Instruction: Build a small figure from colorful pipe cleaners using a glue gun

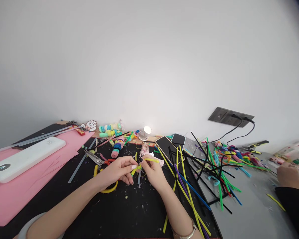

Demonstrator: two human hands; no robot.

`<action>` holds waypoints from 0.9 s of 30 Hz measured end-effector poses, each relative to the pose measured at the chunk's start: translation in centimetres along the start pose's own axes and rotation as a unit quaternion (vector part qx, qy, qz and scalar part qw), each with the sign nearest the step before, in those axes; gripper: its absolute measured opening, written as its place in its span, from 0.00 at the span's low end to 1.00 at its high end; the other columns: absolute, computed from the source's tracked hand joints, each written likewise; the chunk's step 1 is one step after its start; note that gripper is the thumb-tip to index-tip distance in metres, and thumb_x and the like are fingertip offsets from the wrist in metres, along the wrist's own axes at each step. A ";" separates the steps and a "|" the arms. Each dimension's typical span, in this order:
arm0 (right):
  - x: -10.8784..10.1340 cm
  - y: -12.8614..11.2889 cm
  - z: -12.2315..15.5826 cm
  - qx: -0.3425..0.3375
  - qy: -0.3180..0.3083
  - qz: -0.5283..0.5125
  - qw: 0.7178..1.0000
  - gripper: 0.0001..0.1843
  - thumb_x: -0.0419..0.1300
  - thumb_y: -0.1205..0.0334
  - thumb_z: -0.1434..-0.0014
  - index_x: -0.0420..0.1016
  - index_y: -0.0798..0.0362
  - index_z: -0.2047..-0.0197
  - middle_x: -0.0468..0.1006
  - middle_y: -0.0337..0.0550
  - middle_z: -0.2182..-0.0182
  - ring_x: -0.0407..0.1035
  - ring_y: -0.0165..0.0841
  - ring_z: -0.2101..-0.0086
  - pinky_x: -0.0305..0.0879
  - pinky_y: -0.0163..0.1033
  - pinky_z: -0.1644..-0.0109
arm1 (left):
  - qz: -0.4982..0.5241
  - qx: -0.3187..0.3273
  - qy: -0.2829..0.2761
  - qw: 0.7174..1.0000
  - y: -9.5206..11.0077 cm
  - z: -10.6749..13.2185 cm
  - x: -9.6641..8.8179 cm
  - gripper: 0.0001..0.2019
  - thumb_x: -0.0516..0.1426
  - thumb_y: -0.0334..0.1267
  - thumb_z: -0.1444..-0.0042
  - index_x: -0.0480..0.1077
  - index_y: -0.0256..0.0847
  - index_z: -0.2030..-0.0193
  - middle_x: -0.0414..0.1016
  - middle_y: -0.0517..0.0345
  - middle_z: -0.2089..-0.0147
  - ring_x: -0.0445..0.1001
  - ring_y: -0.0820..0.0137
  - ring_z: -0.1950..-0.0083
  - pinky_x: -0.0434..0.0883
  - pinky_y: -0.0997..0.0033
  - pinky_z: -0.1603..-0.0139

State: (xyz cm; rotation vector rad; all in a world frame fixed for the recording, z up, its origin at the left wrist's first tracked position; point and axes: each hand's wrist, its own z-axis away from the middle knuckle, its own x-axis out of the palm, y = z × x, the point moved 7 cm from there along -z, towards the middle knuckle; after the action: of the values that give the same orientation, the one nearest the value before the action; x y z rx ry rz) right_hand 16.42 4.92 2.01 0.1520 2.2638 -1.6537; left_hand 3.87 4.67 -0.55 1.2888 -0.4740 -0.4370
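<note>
Pipe-cleaner piece: yellow and fuzzy, its coiled part (133, 172) low between the two hands, with a straight yellow end (152, 160) lying across the right hand; it serves as landmark below.
Left hand (123, 169): just left of the piece, thumb and forefinger pinched on the coiled part, the other fingers curled beneath.
Right hand (152, 171): just right of the piece, its dark-nailed thumb pressing the yellow strand against the fingers.
Gap between hands: narrow, bridged by the piece; fingertips near each other, whether they touch is too small to tell.
Scissors (92, 156): left of the piece, blades pointing away from it, handles partly covered by the left hand and forearm.
Black mat (89, 215): beneath the piece and scattered with pale scraps.
Pink-and-blue figure (118, 147): beyond the piece and to its left, lying tilted.
White cup (145, 133): beyond the piece, near the wall.
Two phones (165, 146): beyond the piece and to its right, side by side.
Long yellow pipe cleaners (186, 189): right of the piece, crossing purple and blue ones.
Black pipe cleaners (206, 166): farther right of the piece, tangled with green and red, partly over the grey surface (254, 212).
Power bank (30, 159): well left of the piece, white, on pink sheets (70, 149).
Co-worker's hand (291, 176): far right of the piece, dark-sleeved, its grip unclear.
</note>
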 end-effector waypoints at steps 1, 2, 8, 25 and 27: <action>0.0 0.0 0.0 -0.001 0.001 -0.004 1.000 0.14 0.53 0.56 0.38 0.64 0.52 0.74 0.66 0.36 0.78 0.61 0.30 0.76 0.58 0.35 0.71 | 0.007 -0.005 0.001 1.000 0.1 0.1 0.0 0.16 0.59 0.52 0.46 0.67 0.41 0.63 0.71 0.65 0.76 0.76 0.74 0.75 0.69 0.77 0.73; 0.0 0.0 0.0 -0.001 0.001 -0.007 1.000 0.14 0.53 0.56 0.38 0.65 0.52 0.73 0.66 0.36 0.78 0.61 0.30 0.76 0.58 0.35 0.71 | 0.013 -0.009 0.002 1.000 0.1 0.1 0.1 0.16 0.59 0.53 0.46 0.67 0.41 0.63 0.71 0.65 0.75 0.76 0.73 0.75 0.69 0.77 0.73; 0.3 -0.6 0.1 0.003 -0.009 -0.008 1.000 0.13 0.52 0.56 0.38 0.65 0.52 0.72 0.65 0.35 0.79 0.58 0.29 0.77 0.55 0.34 0.73 | -0.021 -0.003 0.014 1.000 0.4 -0.1 0.0 0.16 0.60 0.52 0.48 0.67 0.40 0.64 0.70 0.66 0.77 0.76 0.73 0.77 0.68 0.77 0.76; 0.3 -0.5 0.1 -0.006 -0.007 0.030 1.000 0.13 0.52 0.56 0.39 0.65 0.53 0.73 0.58 0.33 0.80 0.53 0.27 0.78 0.51 0.33 0.74 | -0.109 0.059 0.064 0.990 1.0 -0.3 -0.6 0.11 0.60 0.45 0.49 0.69 0.40 0.67 0.73 0.65 0.78 0.74 0.71 0.82 0.67 0.74 0.80; 0.1 -0.5 0.0 -0.007 -0.001 0.044 0.999 0.14 0.52 0.55 0.39 0.65 0.53 0.73 0.60 0.34 0.79 0.54 0.27 0.77 0.52 0.33 0.74 | -0.108 0.068 0.079 0.989 0.9 -0.3 -1.0 0.12 0.61 0.46 0.50 0.69 0.40 0.67 0.75 0.62 0.74 0.74 0.71 0.82 0.67 0.74 0.80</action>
State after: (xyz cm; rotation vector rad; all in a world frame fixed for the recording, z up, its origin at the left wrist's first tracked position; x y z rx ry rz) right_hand 16.20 4.74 2.38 0.2425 2.2348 -1.5921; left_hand 3.24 5.74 0.17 1.5017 -0.2349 -0.4853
